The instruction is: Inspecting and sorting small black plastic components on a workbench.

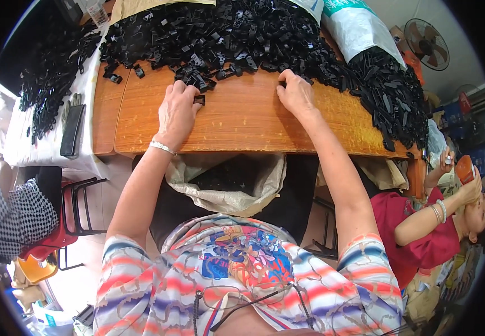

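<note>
A wide heap of small black plastic parts (214, 42) covers the far side of the wooden table (237, 120). My left hand (176, 111) is closed at the heap's near edge, with a black clip-like plastic part (199, 99) showing beside its thumb and fingertips. To the right, my right hand (297, 94) has its fingers curled together at the front of the heap. A bit of black shows between its thumb and index finger; most of that piece is hidden.
An open white woven sack (225, 199) sits at my lap below the table edge. Flat black strips (388, 92) spill from a white sack (354, 28) at right. A phone (72, 130) lies left. A co-worker in red (421, 241) sits at right.
</note>
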A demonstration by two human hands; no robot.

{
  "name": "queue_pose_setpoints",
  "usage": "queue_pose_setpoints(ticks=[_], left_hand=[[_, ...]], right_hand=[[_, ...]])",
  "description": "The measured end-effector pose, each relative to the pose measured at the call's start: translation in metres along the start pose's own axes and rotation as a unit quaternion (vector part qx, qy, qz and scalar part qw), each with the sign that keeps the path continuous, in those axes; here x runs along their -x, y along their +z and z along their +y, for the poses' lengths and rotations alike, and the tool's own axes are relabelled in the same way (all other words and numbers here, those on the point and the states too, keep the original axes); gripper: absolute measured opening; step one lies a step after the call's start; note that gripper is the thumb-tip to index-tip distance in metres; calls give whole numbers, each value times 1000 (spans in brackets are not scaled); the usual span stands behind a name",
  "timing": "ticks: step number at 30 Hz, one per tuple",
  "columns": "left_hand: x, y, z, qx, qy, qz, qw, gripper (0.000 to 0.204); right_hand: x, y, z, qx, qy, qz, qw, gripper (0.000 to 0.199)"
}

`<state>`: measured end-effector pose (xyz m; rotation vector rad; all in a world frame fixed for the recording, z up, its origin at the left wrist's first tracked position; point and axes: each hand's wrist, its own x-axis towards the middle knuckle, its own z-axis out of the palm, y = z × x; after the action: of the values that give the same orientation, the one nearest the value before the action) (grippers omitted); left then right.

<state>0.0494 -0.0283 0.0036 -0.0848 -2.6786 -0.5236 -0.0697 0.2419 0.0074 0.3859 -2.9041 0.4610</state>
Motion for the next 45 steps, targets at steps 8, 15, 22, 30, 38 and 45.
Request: queue_pose_setpoints(ticks=[8,15,22,30,38,45], left_hand=[[13,12,15,271,-124,0,955,28],[16,35,50,530,-175,-42,829,45],[25,17,64,773,-292,-74,559,32],[26,23,65,788,-298,-19,538,34],[33,31,60,826,-285,-36,485,34],[35,27,53,829,-278,-96,476,38]], right_hand=[[61,-5,-55,-358,-76,-22,930,27],[81,-2,-87,-392,-109,34,913,24],[89,-4,-83,-369,-102,61,922,24],[94,5,-90,-386,-97,72,915,24],[97,-1,-94,-409,-105,85,902,26],[99,-3,-91,-430,-111,63,894,26]])
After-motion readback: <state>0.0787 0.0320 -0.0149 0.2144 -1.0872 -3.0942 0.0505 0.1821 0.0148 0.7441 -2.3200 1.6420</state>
